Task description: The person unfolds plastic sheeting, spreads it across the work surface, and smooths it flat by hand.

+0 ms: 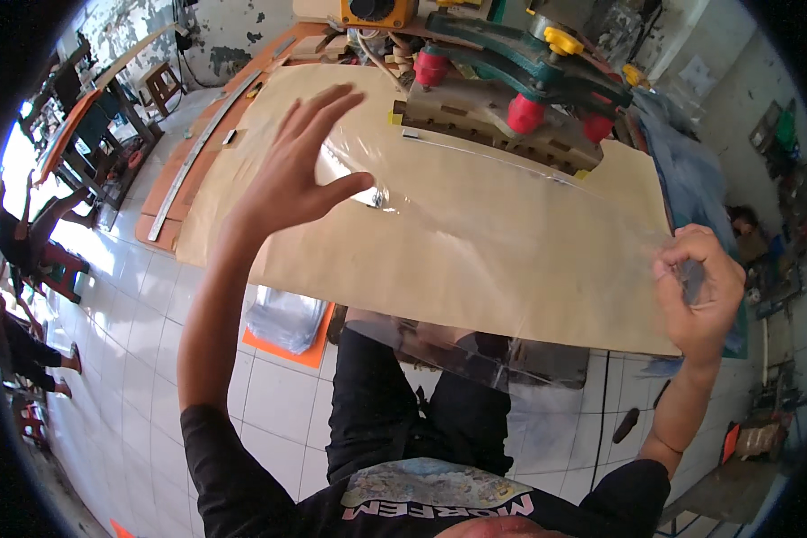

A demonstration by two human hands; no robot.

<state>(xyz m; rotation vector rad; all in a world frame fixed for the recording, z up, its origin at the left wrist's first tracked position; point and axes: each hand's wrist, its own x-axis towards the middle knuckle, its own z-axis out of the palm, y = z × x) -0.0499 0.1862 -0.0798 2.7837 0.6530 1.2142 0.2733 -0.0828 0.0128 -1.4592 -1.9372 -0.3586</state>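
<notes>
A clear plastic sheet stretches over the brown paper covering the tabletop, and part of it hangs past the near edge above my lap. My left hand is raised over the left part of the paper, its fingers spread and thumb apart, with nothing in it. Glare on the plastic shows just beyond that thumb. At the right edge of the table my right hand is closed, fingertips pinched against the thumb on the right side of the sheet. Just what lies between those fingertips is hard to see.
A green metal press with red and yellow knobs stands at the back, its long bar low over the paper. A steel ruler lies at the left. Folded clear plastic rests on orange material below. Bluish plastic is heaped at right.
</notes>
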